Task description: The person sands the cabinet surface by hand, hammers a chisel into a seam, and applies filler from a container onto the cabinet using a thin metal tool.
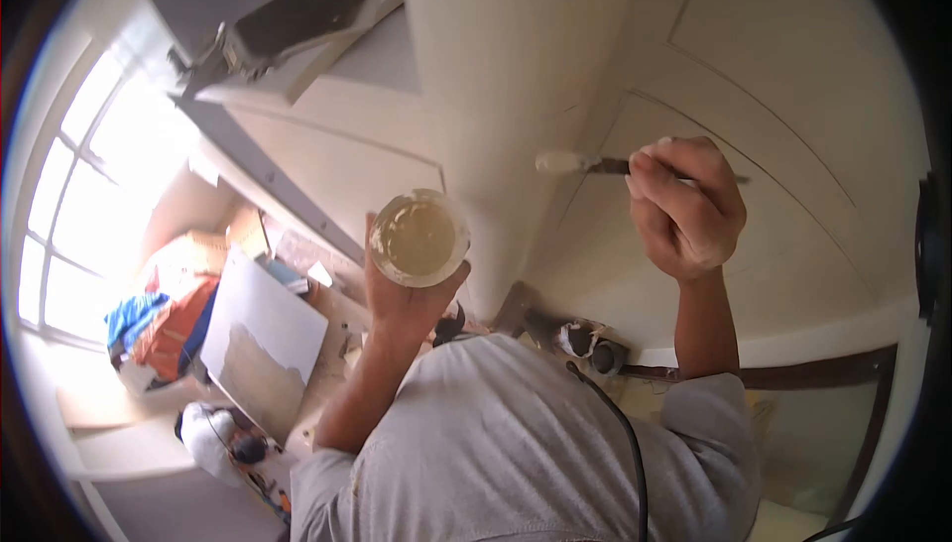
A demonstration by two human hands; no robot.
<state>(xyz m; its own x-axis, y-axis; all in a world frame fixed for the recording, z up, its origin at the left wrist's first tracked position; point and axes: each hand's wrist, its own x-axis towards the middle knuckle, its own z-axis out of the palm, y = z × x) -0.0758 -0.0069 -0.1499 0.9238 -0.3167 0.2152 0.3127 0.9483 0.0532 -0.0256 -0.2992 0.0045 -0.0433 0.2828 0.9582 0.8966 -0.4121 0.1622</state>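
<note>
My left hand (402,306) is wrapped round a round tub (418,239) that holds pale, creamy paste, with smears on its rim. My right hand (687,207) is raised on the right, its fingers closed round the dark handle of a small brush-like tool (607,165). The pale tip of that tool points left toward a cream-coloured column (511,96). Whether the tip touches the surface cannot be made out. The tub and the tool are apart.
A dark hinged fixture (302,11) juts out at the upper left. Below the bright window (84,185) lie orange and blue cloths (174,329) and a tilted white board (266,329). Another person (210,438) is at the lower left. A dark cable (630,433) crosses my shirt.
</note>
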